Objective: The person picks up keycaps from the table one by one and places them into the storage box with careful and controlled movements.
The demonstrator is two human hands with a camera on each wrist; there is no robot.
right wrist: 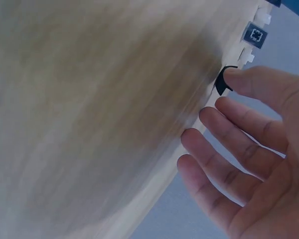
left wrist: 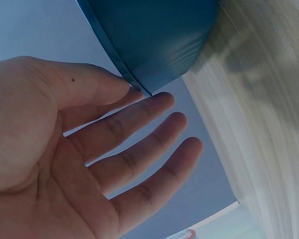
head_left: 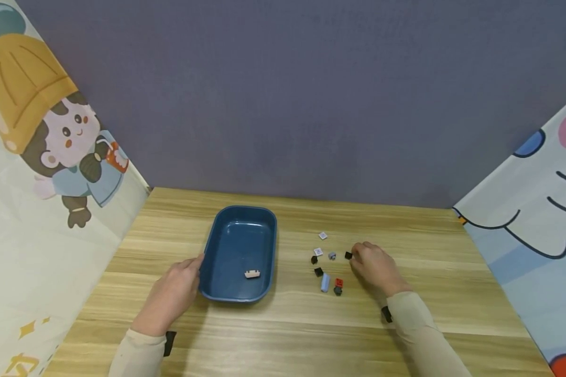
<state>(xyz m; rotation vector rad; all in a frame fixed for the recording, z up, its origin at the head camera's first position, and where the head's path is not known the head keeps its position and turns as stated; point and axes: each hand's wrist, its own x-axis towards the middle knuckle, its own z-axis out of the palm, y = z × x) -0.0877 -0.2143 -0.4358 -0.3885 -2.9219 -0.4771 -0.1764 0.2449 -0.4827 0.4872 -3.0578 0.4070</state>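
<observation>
A blue plastic tray point(head_left: 238, 253) lies on the table at left of centre, with one pale building piece point(head_left: 252, 274) inside. My left hand point(head_left: 176, 290) pinches the tray's rim between thumb and forefinger, as the left wrist view shows; its other fingers are stretched out. To the right, my right hand point(head_left: 374, 266) holds a small black building piece point(head_left: 348, 255) at its thumb and forefinger tips. In the right wrist view that black piece point(right wrist: 223, 81) appears curved, partly covered by the thumb. Loose small pieces lie between the tray and this hand.
Among the loose pieces are two white tiles point(head_left: 323, 235), a grey piece point(head_left: 332, 255), a light blue piece point(head_left: 325, 283), a red piece point(head_left: 339, 283) with a dark one below it, and two black pieces point(head_left: 318, 272). A grey-purple wall point(head_left: 302, 104) rises behind the table.
</observation>
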